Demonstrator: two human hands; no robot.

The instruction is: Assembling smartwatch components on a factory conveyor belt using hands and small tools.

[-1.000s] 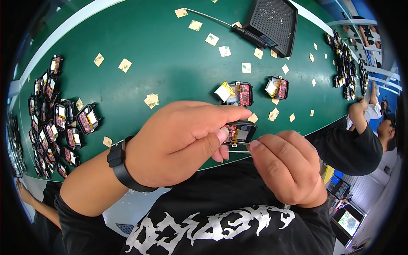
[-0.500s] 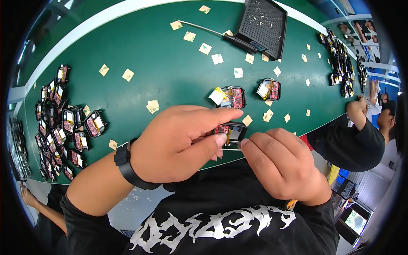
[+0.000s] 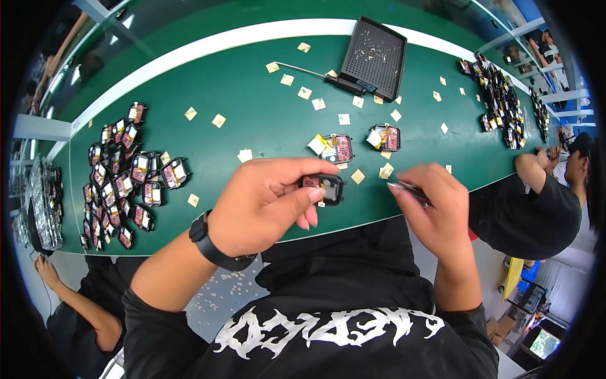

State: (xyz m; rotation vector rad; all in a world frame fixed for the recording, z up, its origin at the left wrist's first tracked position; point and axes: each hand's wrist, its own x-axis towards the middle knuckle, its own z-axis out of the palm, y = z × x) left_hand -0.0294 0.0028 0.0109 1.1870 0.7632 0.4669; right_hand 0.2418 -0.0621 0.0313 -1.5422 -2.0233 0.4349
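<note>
My left hand (image 3: 265, 196) grips a small black device housing (image 3: 334, 189) by its left side, thumb over the red circuit board inside. The housing lies open above the table's near edge. To its right, apart from it, my right hand (image 3: 440, 205) is closed on a slim metal tool (image 3: 413, 189), perhaps tweezers; its shape is partly hidden by the fingers. Just beyond the held housing lies another open device (image 3: 341, 149) with a red board, its white battery pack (image 3: 317, 144) tipped out at the left. A similar open device (image 3: 390, 138) sits right of that.
A black perforated tray (image 3: 386, 63) holding tiny pieces stands at the back, with a long-shafted screwdriver (image 3: 341, 82) against it. Piles of open devices (image 3: 123, 183) lie left and devices (image 3: 502, 101) far right. Paper squares dot the green table (image 3: 252, 114). A co-worker (image 3: 536, 196) sits right.
My right hand has drawn away rightward from the housing, taking the metal tool with it. My left hand still holds the housing. The whole view has shifted.
</note>
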